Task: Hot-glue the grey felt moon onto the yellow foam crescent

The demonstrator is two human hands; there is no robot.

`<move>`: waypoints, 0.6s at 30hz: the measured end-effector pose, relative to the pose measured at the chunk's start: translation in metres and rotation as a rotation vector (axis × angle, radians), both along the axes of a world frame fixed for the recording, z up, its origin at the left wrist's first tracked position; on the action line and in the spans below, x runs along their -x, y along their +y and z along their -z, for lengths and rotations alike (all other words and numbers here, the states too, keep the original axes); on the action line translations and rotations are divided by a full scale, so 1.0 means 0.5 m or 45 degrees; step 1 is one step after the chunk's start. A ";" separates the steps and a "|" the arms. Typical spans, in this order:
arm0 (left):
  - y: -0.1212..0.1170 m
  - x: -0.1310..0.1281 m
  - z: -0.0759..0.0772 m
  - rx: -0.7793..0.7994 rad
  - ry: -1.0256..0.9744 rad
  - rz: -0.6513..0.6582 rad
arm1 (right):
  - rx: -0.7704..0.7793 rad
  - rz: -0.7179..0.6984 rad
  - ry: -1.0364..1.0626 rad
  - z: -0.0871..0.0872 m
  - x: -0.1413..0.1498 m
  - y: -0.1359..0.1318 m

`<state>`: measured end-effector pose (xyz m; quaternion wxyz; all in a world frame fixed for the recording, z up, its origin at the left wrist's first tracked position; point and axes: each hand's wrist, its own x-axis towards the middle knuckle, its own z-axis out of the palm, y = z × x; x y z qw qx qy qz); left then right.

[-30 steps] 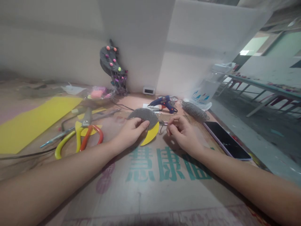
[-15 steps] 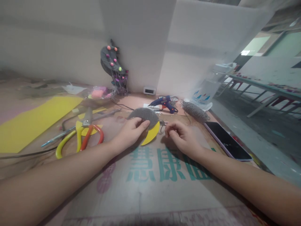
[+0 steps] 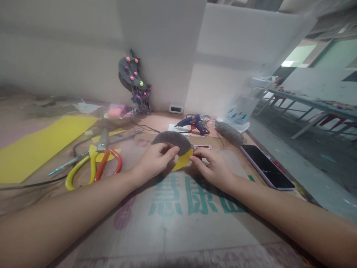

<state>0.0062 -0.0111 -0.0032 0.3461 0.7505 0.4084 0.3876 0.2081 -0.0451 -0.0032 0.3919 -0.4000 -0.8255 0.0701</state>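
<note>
A crescent wrapped in grey yarn, with a bare yellow end, is held just above the table's middle. My left hand pinches it between thumb and fingers at its left and inner side. At the yellow tip, my right hand has thumb and forefinger closed at the edge where the yarn meets the yellow. Whether a loose strand lies in those fingers is too small to make out. Behind the right fingers lies a small pink-handled tool, partly hidden.
Red-and-yellow-handled pliers and yellow sheet lie left. A blue glue gun, grey yarn skein and bottle stand behind. A phone lies right. A finished-looking grey crescent with pompoms leans on the wall.
My right hand has moved left onto the crescent's yellow end, where it was apart before. The crescent is turned slightly, and my left hand keeps its hold.
</note>
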 end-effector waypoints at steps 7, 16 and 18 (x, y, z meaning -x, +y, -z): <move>-0.014 0.001 -0.004 0.037 -0.182 0.234 | -0.330 0.073 -0.129 -0.002 -0.018 0.002; -0.006 -0.001 0.015 0.112 -0.187 0.208 | -0.341 0.083 -0.532 -0.001 -0.025 0.019; 0.000 -0.004 0.015 0.131 -0.183 0.136 | -0.312 0.051 -0.508 0.005 -0.025 0.020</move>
